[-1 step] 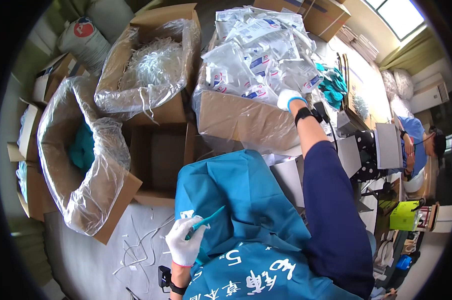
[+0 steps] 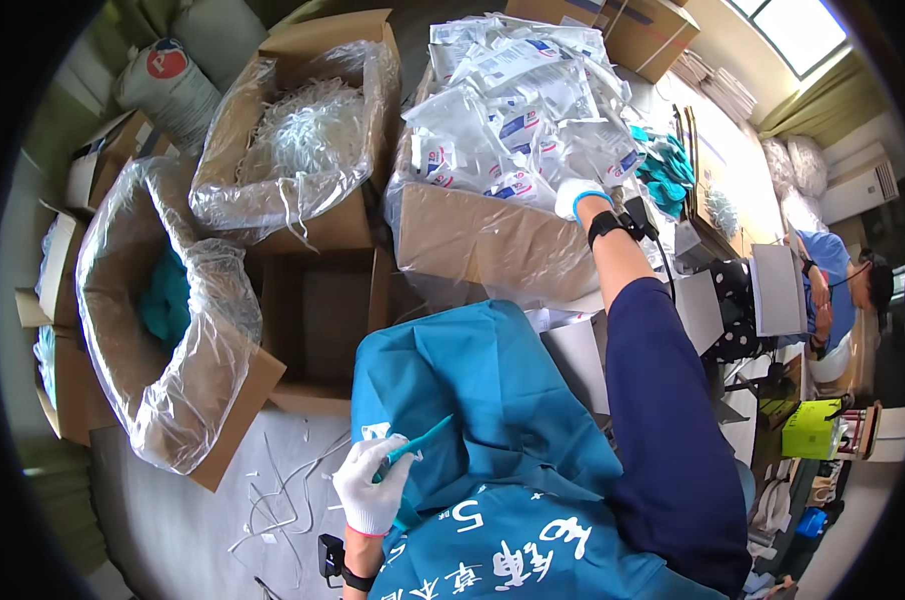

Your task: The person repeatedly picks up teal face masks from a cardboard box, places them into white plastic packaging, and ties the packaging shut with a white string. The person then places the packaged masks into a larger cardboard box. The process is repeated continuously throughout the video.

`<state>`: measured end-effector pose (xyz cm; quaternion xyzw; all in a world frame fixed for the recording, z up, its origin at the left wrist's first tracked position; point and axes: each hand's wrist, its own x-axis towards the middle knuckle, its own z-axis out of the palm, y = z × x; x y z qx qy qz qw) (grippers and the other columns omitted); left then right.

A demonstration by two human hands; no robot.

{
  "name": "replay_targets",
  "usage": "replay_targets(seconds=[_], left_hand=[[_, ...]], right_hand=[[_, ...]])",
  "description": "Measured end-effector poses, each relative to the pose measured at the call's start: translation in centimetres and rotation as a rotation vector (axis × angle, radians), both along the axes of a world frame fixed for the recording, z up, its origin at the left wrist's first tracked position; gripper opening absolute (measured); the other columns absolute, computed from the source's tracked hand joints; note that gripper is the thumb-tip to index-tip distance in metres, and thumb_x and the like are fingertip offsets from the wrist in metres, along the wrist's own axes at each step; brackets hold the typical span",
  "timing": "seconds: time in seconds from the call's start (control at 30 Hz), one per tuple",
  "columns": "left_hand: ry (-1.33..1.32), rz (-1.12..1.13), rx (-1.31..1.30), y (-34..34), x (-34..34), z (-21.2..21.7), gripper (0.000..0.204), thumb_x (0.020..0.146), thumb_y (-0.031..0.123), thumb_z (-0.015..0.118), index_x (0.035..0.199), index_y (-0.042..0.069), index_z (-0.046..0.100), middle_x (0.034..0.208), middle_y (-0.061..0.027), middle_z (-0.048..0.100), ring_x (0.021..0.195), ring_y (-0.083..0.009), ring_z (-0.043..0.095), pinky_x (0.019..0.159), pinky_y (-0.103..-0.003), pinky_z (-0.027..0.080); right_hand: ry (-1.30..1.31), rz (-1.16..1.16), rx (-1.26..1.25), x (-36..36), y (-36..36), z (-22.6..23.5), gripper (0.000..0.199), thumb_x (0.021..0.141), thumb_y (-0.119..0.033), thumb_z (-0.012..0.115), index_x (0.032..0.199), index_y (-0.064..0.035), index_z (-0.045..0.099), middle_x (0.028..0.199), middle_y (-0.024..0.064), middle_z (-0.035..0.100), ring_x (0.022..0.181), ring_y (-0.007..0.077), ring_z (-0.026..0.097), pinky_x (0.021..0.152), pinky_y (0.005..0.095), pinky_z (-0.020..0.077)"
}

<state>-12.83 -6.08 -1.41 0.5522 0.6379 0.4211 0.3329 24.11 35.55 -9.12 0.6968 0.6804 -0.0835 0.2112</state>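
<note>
My left hand (image 2: 371, 486), in a white knit glove, is low over the teal apron (image 2: 463, 350) on my lap. Its fingers are closed round a slender teal piece (image 2: 425, 437), whose tapered end points up and to the right; its exact kind is unclear. More teal material shows just below that hand. My right hand (image 2: 575, 197), gloved in white with a blue cuff, reaches to the near right edge of a heap of white printed packets (image 2: 518, 110). It touches the packets there, but its fingers blend into them and their grip is hidden.
The packets overfill a plastic-lined carton (image 2: 473, 235). Left of it stand a carton of clear tubing (image 2: 308, 130), an open carton (image 2: 323, 310) and a plastic-lined carton (image 2: 218, 400) with teal pieces inside. Teal pieces (image 2: 665, 172) lie at right; another person (image 2: 831, 290) sits beyond.
</note>
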Motion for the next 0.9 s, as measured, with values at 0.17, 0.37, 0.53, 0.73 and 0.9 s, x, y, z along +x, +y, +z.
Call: replay_targets(seconds=[0.17,0.37,0.53,0.73,0.9], left_hand=[[0.007,0.053,-0.089,-1.0,-0.2,0.1,0.023,0.075,-0.006,0.077,0.097,0.002,0.074,0.087,-0.0101,0.070,0.069,-0.0143,0.063,0.061,-0.025,0.048],[0.027,0.054,0.039,-0.3,0.8,0.0,0.027,0.072,-0.009,0.079,0.095,0.004,0.075,0.092,-0.0083,0.070,0.073,-0.0150,0.062,0.063,-0.026,0.048],[0.059,-0.022,0.173,0.6,1.0,1.9,0.032,0.072,-0.011,0.077,0.099,0.005,0.074,0.093,-0.0067,0.066,0.070,-0.0124,0.059,0.060,-0.024,0.046],[-0.568,0.141,-0.017,0.3,0.9,2.9,0.013,0.090,-0.003,0.064,0.103,-0.004,0.065,0.088,-0.0056,0.064,0.067,-0.0083,0.058,0.060,-0.022,0.046],[-0.613,0.116,-0.062,1.1,2.2,3.0,0.012,0.091,-0.001,0.063,0.103,-0.003,0.065,0.081,-0.0033,0.063,0.063,-0.0064,0.055,0.060,-0.020,0.045]], right_hand=[[-0.089,0.078,0.027,-1.1,-0.5,3.4,0.033,0.080,-0.020,0.065,0.109,-0.0078,0.075,0.119,0.0215,0.069,0.111,0.0381,0.067,0.093,0.0448,0.0544],[0.161,0.407,0.344,-4.1,-4.3,7.4,0.032,0.083,-0.031,0.066,0.107,-0.0109,0.073,0.105,0.0181,0.072,0.097,0.0368,0.070,0.083,0.0470,0.0562],[0.411,0.216,0.633,0.0,-4.2,-2.6,0.037,0.086,-0.018,0.060,0.123,-0.0173,0.065,0.105,0.0175,0.071,0.096,0.0376,0.068,0.083,0.0472,0.0535],[0.485,0.094,0.578,-5.1,-13.9,6.4,0.035,0.093,-0.024,0.062,0.127,-0.0141,0.063,0.104,0.0164,0.071,0.093,0.0334,0.070,0.079,0.0453,0.0548],[2.009,0.140,-0.051,-8.4,-26.8,9.9,0.037,0.094,-0.021,0.068,0.126,-0.0029,0.064,0.136,0.0143,0.061,0.124,0.0243,0.058,0.105,0.0352,0.0460]])
